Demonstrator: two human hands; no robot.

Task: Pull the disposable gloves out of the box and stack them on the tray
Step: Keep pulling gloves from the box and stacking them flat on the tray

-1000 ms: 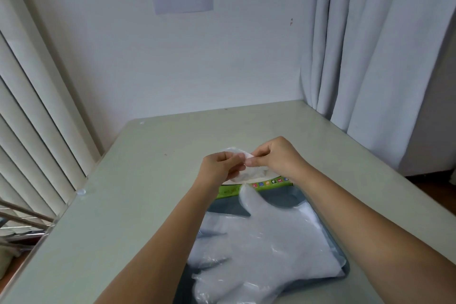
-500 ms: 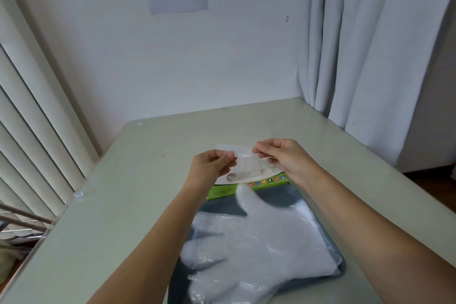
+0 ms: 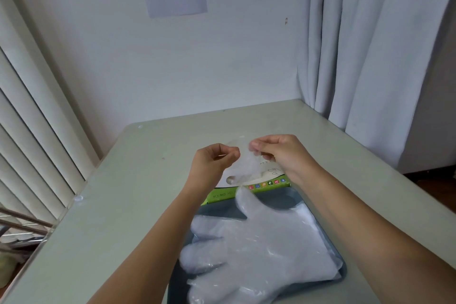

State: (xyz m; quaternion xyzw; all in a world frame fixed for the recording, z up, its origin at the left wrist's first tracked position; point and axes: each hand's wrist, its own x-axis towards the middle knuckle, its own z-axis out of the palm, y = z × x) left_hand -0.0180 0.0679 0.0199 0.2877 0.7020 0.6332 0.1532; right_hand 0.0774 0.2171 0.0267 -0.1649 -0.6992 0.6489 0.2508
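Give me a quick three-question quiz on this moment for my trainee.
1. True or false: the tray holds no gloves yet.
2. The left hand and right hand pinch a thin glove over: A the box, B a bucket, C a sink?
3. Fill in: the box sits at the tray's ____ edge, away from the person.
Key: 1 false, stacked gloves lie on it; 2 A; 3 far.
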